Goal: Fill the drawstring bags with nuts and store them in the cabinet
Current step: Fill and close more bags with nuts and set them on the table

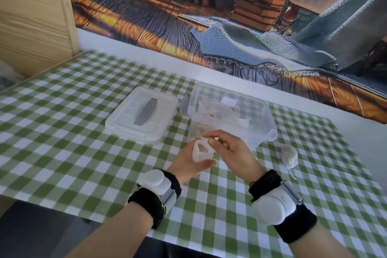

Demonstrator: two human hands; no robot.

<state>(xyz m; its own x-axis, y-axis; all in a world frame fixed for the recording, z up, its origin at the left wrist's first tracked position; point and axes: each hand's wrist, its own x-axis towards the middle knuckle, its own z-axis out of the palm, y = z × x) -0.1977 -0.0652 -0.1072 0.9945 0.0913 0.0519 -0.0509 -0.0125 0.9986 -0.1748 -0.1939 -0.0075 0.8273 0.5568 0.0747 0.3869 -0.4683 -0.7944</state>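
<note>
green-checked table (83, 111) carries a clear bin (261, 115) and, just beside it, one tied full bag (289, 156), while the left hand (188, 163) grips an open bag (201, 152) and the right hand (232, 150) pinches its fingers (213, 142) above that mouth, on what i cannot tell: filling looks midway, storing all remains.
</note>
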